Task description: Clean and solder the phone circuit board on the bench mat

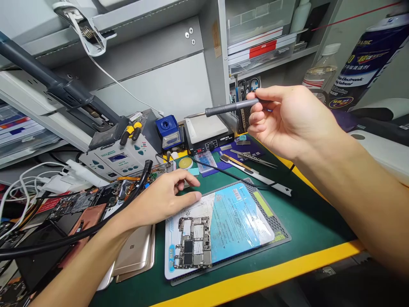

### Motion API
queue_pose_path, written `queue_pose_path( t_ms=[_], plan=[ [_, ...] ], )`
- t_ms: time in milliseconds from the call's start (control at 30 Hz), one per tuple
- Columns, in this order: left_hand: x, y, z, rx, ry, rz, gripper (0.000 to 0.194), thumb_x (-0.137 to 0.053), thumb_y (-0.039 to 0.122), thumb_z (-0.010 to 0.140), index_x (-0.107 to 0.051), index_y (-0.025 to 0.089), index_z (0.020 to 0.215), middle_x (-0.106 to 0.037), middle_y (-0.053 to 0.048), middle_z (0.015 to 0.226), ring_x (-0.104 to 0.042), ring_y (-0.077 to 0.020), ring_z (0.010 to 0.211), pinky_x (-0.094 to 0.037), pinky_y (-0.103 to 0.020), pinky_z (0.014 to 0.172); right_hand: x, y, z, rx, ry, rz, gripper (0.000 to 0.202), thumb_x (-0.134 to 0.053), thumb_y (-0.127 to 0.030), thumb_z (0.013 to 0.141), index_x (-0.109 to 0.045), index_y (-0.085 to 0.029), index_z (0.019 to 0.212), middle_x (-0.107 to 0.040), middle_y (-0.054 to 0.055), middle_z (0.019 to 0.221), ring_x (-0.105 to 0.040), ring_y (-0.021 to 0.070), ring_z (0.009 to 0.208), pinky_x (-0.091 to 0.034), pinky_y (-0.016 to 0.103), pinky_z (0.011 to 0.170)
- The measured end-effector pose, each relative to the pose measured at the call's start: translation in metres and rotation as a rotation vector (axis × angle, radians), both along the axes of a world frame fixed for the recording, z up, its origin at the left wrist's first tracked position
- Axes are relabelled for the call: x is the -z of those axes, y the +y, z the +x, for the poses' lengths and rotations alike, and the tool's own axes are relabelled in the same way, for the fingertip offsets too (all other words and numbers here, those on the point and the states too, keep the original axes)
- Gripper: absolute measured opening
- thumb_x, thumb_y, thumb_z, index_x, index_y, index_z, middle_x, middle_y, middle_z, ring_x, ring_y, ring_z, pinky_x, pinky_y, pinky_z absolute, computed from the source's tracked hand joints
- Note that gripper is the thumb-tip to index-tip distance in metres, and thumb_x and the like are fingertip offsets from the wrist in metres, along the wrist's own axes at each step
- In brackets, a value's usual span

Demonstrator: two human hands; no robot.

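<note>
Raised at the right, my right hand [277, 111] grips a soldering iron [226, 107] by the rear of its grey handle. The metal tip points left, above a square heating plate [207, 129]. My left hand [172, 192] hovers or rests over the upper left of a blue and white pad [243, 217]; its fingers are half curled and apart, with nothing seen in them. Below that hand a phone circuit board [193, 243] lies on the pad's left part. Whether the left hand touches the pad I cannot tell.
A blue iron stand [167, 130] and a grey rework station [124, 155] stand behind. Tweezers [254, 158] and a brush [255, 174] lie right of centre, with a black cable across them. Phones [132, 251] and loose boards crowd the left. A spray can [367, 59] stands far right.
</note>
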State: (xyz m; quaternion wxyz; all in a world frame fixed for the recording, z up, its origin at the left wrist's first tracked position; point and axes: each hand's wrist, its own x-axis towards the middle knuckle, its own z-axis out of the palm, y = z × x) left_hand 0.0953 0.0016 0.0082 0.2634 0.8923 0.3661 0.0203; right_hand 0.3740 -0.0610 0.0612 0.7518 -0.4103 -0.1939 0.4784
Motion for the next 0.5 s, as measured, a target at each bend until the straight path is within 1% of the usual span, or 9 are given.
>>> queue_pose_path(
  t_ms=[100,167,300,400,500],
  plan=[
    [-0.0011,-0.0042,0.0009,0.026,-0.024,0.013,0.031,-0.072,0.048,0.109,-0.073,0.017,0.109,-0.075,-0.005,0.112,-0.071,-0.0190,0.098,-0.063,-0.040,0.092,0.0003,0.0010,0.0005,-0.003,-0.003,0.002,0.036,-0.051,-0.010,0.112,-0.065,-0.017,0.080,-0.051,-0.004,0.066,-0.047,0.0040,0.049,-0.037,0.013,0.041],
    [-0.0007,-0.0072,0.0015,0.048,-0.031,0.021,0.030,-0.074,0.048,0.108,-0.073,0.018,0.105,-0.075,-0.005,0.113,-0.071,-0.0197,0.102,-0.062,-0.041,0.095,0.0006,0.0012,0.0004,-0.001,-0.002,0.003,0.036,-0.051,-0.010,0.112,-0.065,-0.019,0.080,-0.051,-0.004,0.066,-0.047,0.0049,0.050,-0.037,0.013,0.041],
    [0.0041,-0.0108,0.0031,0.060,-0.023,0.043,0.034,-0.079,0.051,0.103,-0.072,0.018,0.105,-0.074,-0.006,0.116,-0.071,-0.0214,0.106,-0.062,-0.044,0.098,0.0010,0.0007,0.0001,0.000,0.002,0.017,0.037,-0.052,-0.010,0.111,-0.063,-0.020,0.078,-0.053,-0.003,0.065,-0.047,0.0061,0.050,-0.037,0.014,0.041],
    [0.0077,-0.0104,0.0048,0.051,-0.023,0.061,0.032,-0.079,0.049,0.103,-0.072,0.018,0.107,-0.074,-0.006,0.115,-0.070,-0.0208,0.104,-0.062,-0.043,0.096,0.0009,0.0005,0.0006,-0.009,0.010,0.018,0.038,-0.052,-0.010,0.111,-0.063,-0.020,0.076,-0.051,-0.003,0.063,-0.047,0.0059,0.047,-0.036,0.015,0.042],
    [0.0072,-0.0086,0.0059,0.049,-0.034,0.065,0.032,-0.078,0.049,0.104,-0.072,0.018,0.107,-0.074,-0.005,0.113,-0.070,-0.0194,0.099,-0.062,-0.040,0.092,0.0001,0.0002,0.0010,-0.013,0.015,0.010,0.039,-0.051,-0.011,0.112,-0.065,-0.018,0.076,-0.051,-0.004,0.064,-0.048,0.0048,0.047,-0.036,0.015,0.043]
  ],
)
